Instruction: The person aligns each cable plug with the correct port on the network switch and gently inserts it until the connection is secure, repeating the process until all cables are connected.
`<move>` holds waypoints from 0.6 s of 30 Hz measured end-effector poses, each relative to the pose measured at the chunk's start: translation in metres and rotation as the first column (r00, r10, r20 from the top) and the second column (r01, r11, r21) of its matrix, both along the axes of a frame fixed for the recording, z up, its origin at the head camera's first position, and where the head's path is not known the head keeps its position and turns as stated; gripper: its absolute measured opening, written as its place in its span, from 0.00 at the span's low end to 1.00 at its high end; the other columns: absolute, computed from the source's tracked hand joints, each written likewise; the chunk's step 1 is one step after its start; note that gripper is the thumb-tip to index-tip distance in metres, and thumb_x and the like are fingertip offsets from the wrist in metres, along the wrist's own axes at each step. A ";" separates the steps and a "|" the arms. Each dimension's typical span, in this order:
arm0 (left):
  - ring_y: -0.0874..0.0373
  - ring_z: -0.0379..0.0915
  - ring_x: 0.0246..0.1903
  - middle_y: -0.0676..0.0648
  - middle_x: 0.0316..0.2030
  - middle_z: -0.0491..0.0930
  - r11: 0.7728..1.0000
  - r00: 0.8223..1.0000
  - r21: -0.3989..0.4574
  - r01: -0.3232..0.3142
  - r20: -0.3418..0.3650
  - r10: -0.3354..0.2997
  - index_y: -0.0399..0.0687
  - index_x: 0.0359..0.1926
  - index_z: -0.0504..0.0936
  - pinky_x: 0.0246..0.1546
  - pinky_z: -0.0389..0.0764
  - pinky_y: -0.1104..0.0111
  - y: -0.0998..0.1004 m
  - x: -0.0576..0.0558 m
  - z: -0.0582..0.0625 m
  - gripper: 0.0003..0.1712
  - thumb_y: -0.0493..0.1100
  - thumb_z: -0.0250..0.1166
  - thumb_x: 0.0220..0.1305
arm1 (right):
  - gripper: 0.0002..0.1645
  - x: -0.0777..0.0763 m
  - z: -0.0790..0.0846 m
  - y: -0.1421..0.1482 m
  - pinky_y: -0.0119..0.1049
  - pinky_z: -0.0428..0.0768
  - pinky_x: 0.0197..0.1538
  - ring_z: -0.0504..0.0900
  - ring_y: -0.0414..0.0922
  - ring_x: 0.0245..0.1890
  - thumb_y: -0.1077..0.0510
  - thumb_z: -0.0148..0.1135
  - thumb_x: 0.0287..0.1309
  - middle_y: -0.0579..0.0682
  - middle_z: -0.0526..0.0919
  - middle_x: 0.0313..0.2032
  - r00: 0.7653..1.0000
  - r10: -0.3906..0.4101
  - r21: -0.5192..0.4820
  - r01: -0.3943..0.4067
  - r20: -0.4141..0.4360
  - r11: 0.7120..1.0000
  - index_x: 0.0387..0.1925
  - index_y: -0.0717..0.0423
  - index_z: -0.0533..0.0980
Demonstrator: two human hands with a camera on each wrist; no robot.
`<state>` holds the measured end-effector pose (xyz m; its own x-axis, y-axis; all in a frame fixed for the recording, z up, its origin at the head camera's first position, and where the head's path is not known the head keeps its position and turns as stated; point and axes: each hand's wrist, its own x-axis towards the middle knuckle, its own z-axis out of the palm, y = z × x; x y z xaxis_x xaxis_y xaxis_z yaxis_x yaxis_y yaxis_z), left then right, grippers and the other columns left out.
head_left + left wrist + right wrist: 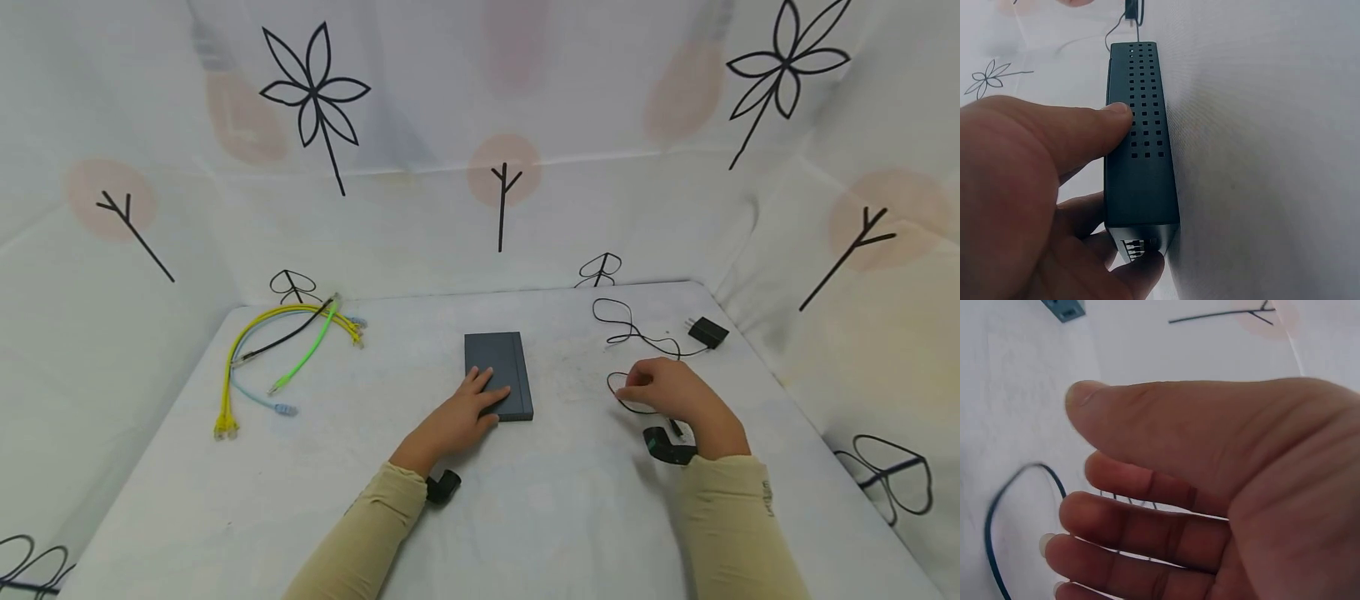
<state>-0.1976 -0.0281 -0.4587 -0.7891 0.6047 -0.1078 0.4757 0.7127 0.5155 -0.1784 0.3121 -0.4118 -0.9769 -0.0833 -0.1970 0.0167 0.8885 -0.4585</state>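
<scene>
In the head view, my left hand (457,421) lies over a dark grey network switch (517,358). The left wrist view shows its thumb (1107,125) on the perforated side of the switch (1141,187) and a fingertip at the end with port openings. My right hand (671,392) is at a loop of thin black power cord (630,408). Its thumb (1110,406) stands apart from loosely bent fingers in the right wrist view, and the cord (989,531) runs out of sight behind them. A black power adapter (708,332) lies beyond, joined to the cord.
To the left lie yellow network cables (227,367), a light blue cable (285,409), a bright green cable (303,360) and a short black cable (281,339). Patterned white cloth (420,225) encloses the white tabletop (315,475) at the back and sides.
</scene>
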 end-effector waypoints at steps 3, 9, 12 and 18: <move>0.48 0.29 0.77 0.46 0.77 0.43 1.000 1.000 -0.002 -0.001 -0.001 0.001 0.60 0.73 0.61 0.73 0.54 0.50 0.000 0.000 0.000 0.29 0.48 0.53 0.74 | 0.19 0.002 0.000 0.010 0.42 0.76 0.38 0.77 0.48 0.38 0.43 0.64 0.58 0.51 0.83 0.37 0.999 -0.015 0.004 0.015 0.028 1.000 0.37 0.54 0.80; 0.48 0.30 0.77 0.46 0.77 0.43 1.000 1.000 0.002 0.000 -0.004 0.000 0.60 0.73 0.61 0.73 0.54 0.50 0.000 -0.001 -0.001 0.29 0.48 0.53 0.74 | 0.20 0.007 0.002 0.024 0.47 0.77 0.41 0.78 0.50 0.40 0.45 0.64 0.58 0.54 0.83 0.39 0.998 -0.029 0.007 0.029 0.048 1.000 0.40 0.59 0.80; 0.48 0.30 0.77 0.46 0.77 0.43 1.000 1.000 -0.001 0.003 -0.006 -0.003 0.60 0.73 0.61 0.72 0.55 0.50 0.000 -0.001 -0.002 0.29 0.49 0.53 0.74 | 0.20 0.008 0.002 0.030 0.47 0.77 0.41 0.78 0.50 0.40 0.46 0.64 0.58 0.54 0.83 0.38 0.997 -0.040 0.009 0.039 0.071 0.999 0.40 0.60 0.80; 0.47 0.30 0.77 0.46 0.77 0.43 1.000 1.000 -0.003 0.010 -0.015 -0.010 0.60 0.73 0.61 0.72 0.55 0.50 0.000 -0.002 -0.003 0.29 0.48 0.53 0.74 | 0.19 0.009 -0.001 0.041 0.46 0.77 0.39 0.79 0.50 0.40 0.48 0.63 0.60 0.55 0.83 0.37 0.991 -0.067 0.004 0.067 0.115 0.998 0.40 0.61 0.80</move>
<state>-0.1992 -0.0282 -0.4622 -0.7846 0.6123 -0.0974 0.4906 0.7092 0.5063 -0.1697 0.3529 -0.4126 -0.9512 -0.0187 -0.3080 0.1283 0.8839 -0.4498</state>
